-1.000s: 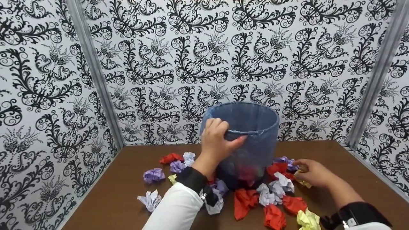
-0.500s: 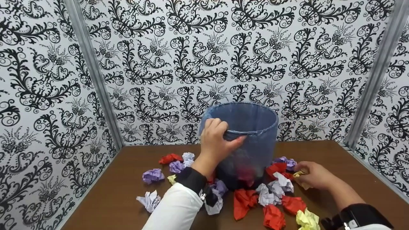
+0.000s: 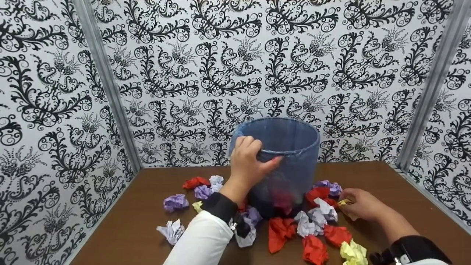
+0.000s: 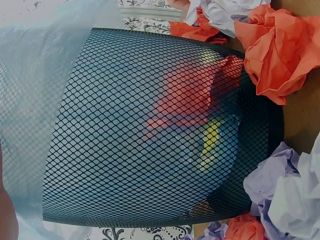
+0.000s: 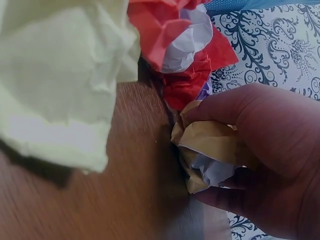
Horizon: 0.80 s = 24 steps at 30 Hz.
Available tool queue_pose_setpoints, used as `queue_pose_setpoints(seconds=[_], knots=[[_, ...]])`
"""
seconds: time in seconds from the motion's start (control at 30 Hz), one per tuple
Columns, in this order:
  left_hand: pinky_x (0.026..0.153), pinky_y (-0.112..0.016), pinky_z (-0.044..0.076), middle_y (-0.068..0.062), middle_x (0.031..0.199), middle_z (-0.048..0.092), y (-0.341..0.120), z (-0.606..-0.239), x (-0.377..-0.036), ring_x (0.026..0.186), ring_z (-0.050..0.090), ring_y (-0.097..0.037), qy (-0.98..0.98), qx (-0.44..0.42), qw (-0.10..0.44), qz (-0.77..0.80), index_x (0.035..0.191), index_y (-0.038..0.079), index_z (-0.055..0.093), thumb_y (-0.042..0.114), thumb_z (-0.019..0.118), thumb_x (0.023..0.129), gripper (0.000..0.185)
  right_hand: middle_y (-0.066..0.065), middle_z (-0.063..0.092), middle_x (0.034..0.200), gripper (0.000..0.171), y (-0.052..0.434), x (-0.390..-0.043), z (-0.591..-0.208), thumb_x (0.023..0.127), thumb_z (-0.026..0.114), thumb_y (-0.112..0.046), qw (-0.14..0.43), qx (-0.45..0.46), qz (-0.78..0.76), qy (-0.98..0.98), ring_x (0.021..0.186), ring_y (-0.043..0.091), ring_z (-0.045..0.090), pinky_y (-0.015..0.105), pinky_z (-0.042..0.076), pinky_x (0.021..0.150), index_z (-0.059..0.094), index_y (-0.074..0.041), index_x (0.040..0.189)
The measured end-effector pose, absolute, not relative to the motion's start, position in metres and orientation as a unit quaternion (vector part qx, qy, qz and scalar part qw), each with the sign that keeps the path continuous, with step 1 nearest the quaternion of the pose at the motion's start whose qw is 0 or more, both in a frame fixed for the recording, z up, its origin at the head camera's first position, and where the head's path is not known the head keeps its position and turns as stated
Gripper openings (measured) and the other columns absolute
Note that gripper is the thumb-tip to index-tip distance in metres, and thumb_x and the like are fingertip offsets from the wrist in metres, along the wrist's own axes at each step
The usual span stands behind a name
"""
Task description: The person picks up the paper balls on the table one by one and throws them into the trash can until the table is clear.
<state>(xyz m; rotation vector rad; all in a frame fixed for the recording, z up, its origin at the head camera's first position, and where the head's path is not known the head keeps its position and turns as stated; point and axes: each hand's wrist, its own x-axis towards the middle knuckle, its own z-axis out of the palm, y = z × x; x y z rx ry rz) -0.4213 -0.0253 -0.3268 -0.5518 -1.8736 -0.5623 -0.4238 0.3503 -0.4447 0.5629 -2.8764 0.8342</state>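
Observation:
My left hand (image 3: 248,158) grips the near-left rim of a mesh wastebasket (image 4: 130,130) lined with a translucent blue bag (image 3: 294,165). Red and yellow crumpled paper shows through the mesh, low inside the basket. To the right of the basket, my right hand (image 3: 362,204) holds a yellow crumpled paper ball (image 5: 210,142) between thumb and fingers, low over the table. In the right wrist view this ball looks tan, with a whitish inner side. Beside it are a red paper ball (image 3: 320,194) and a purple paper ball (image 3: 334,188).
Several red, white and purple paper balls crowd the basket's foot, such as a red one (image 3: 281,233). A pale yellow ball (image 3: 353,252) lies near the right forearm. More are scattered left, including a purple one (image 3: 176,203). Patterned panels (image 3: 235,73) enclose the brown table (image 3: 125,228).
The fingers of my right hand have closed in on the yellow paper ball, and the hand has shifted very slightly. My left hand keeps its place on the rim.

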Motion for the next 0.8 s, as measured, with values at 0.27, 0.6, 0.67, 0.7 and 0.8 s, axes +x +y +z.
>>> queue_pose_setpoints(seconds=[0.27, 0.6, 0.67, 0.7, 0.8], knots=[[0.067, -0.032, 0.042, 0.004, 0.075, 0.040, -0.026, -0.326, -0.421, 0.086, 0.045, -0.017, -0.781, -0.232, 0.533, -0.230, 0.068, 0.017, 0.042, 0.072, 0.066, 0.071, 0.060, 0.003, 0.064, 0.088, 0.015, 0.351, -0.423, -0.447, 0.081, 0.073, -0.019, 0.054, 0.186, 0.271, -0.943, 0.073, 0.016, 0.057, 0.031, 0.047, 0.065, 0.062, -0.016, 0.090], [0.064, -0.032, 0.040, 0.004, 0.075, 0.039, -0.026, -0.325, -0.420, 0.085, 0.044, -0.016, -0.783, -0.229, 0.533, -0.227, 0.068, 0.018, 0.042, 0.073, 0.065, 0.071, 0.060, 0.003, 0.065, 0.090, 0.016, 0.351, -0.420, -0.441, 0.081, 0.074, -0.021, 0.058, 0.187, 0.265, -0.944, 0.074, 0.016, 0.057, 0.032, 0.048, 0.065, 0.062, -0.016, 0.090], [0.064, -0.031, 0.041, 0.005, 0.075, 0.039, -0.026, -0.325, -0.420, 0.085, 0.043, -0.016, -0.784, -0.229, 0.530, -0.226, 0.069, 0.018, 0.042, 0.073, 0.065, 0.071, 0.060, 0.004, 0.064, 0.090, 0.016, 0.351, -0.418, -0.437, 0.081, 0.074, -0.020, 0.054, 0.184, 0.272, -0.943, 0.073, 0.016, 0.057, 0.031, 0.048, 0.063, 0.062, -0.015, 0.091], [0.065, -0.031, 0.041, 0.005, 0.076, 0.040, -0.026, -0.325, -0.420, 0.085, 0.043, -0.016, -0.785, -0.230, 0.529, -0.226, 0.069, 0.018, 0.042, 0.073, 0.065, 0.072, 0.060, 0.005, 0.064, 0.091, 0.016, 0.351, -0.417, -0.434, 0.081, 0.074, -0.019, 0.051, 0.182, 0.277, -0.942, 0.072, 0.016, 0.058, 0.031, 0.048, 0.062, 0.062, -0.015, 0.091], [0.065, -0.031, 0.041, 0.005, 0.077, 0.040, -0.026, -0.325, -0.420, 0.086, 0.043, -0.015, -0.789, -0.228, 0.523, -0.225, 0.069, 0.018, 0.042, 0.073, 0.064, 0.072, 0.059, 0.008, 0.064, 0.092, 0.017, 0.351, -0.415, -0.428, 0.081, 0.073, -0.017, 0.040, 0.184, 0.294, -0.937, 0.068, 0.017, 0.059, 0.030, 0.050, 0.057, 0.062, -0.013, 0.093]])
